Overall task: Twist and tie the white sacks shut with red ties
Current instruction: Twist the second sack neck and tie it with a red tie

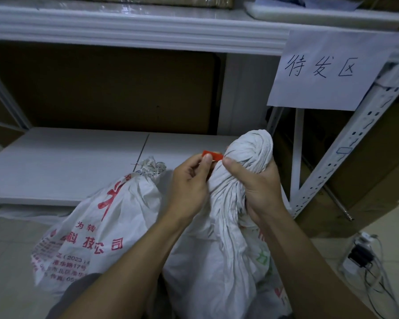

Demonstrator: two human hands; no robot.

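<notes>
At centre right of the frame, the right hand grips the twisted neck of a white sack, whose bunched top bulges above the fist. Just left of it, the left hand pinches a red tie against the neck. A second white sack with red print sits at lower left, its mouth gathered. Behind are a white shelf and, upper right, a handwritten paper sign.

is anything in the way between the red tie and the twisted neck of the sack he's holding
Nothing visible stands between them. The left hand pinches the red tie right beside the twisted neck of the white sack, which the right hand grips. The other sack sits off to the left, clear of them.
</notes>
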